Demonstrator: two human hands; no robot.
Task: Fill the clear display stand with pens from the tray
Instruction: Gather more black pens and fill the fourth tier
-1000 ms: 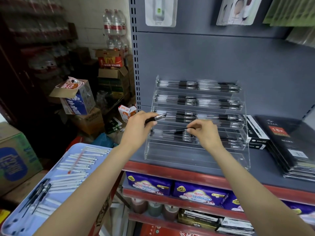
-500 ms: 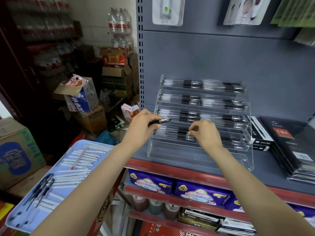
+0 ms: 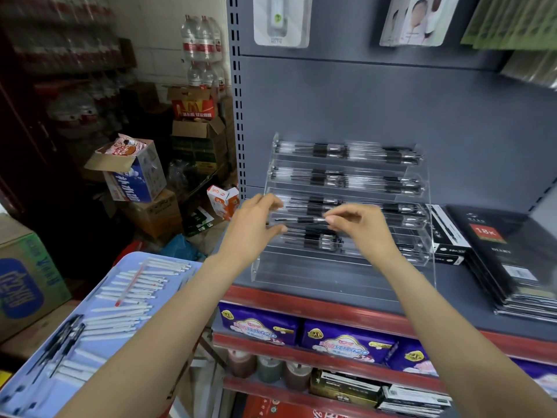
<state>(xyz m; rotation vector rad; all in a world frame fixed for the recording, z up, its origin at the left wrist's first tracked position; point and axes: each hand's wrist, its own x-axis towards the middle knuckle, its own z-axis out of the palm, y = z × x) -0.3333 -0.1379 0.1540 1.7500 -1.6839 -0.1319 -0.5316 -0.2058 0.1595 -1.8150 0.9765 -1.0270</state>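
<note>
The clear tiered display stand point(image 3: 316, 274) sits on the grey shelf, its upper tiers holding several black-and-clear pens and its lowest tier bare. In front of the stand's middle tiers, my right hand point(image 3: 360, 229) pinches the right end of a black pen point(image 3: 301, 220) held level. My left hand point(image 3: 256, 226) hovers at the pen's left end with fingers and thumb spread apart around it, not gripping. The light blue tray point(image 3: 30, 396) at lower left carries several white pens point(image 3: 126, 300) and a few black pens point(image 3: 57, 345).
Black pen boxes point(image 3: 447, 236) and a stack of black notebooks point(image 3: 512, 263) stand right of the stand. The shelf's red front edge point(image 3: 301, 304) runs below, with purple packs point(image 3: 259, 327) beneath. Cardboard boxes point(image 3: 135, 173) and bottled water crowd the left background.
The pen passed from my left hand's grip to my right hand's pinch. My left fingers opened, and both hands came together in front of the stand's middle tiers.
</note>
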